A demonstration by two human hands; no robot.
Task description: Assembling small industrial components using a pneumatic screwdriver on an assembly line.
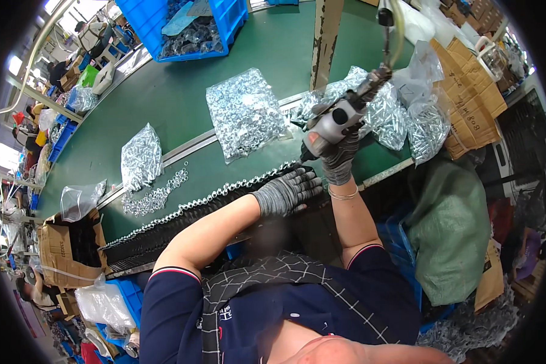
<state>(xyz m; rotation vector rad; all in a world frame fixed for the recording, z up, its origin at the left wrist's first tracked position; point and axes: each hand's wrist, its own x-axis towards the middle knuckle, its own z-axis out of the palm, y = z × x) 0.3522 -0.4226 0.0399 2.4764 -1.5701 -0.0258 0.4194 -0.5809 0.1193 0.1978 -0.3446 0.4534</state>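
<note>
A long row of black parts [179, 227] runs along the near edge of the green bench, with small silver nuts [221, 193] lined up on its far side. My left hand [287, 192], in a grey striped glove, lies flat over the right end of this row, its fingers stretched out. In my right hand [340, 155], also gloved, is a grey-and-black power screwdriver [333, 125] hanging from above. Its tip points down at the row's end, just beyond my left fingers. Whether the tip touches a nut, I cannot tell.
Loose silver rings [155, 199] lie beside a bag of metal fasteners [141, 159]. A bag of nuts [246, 114] sits farther back; bagged bolts [428, 130] are at right. A blue bin [191, 56], post [325, 45], open carton [67, 258] and green sack [452, 242] stand around.
</note>
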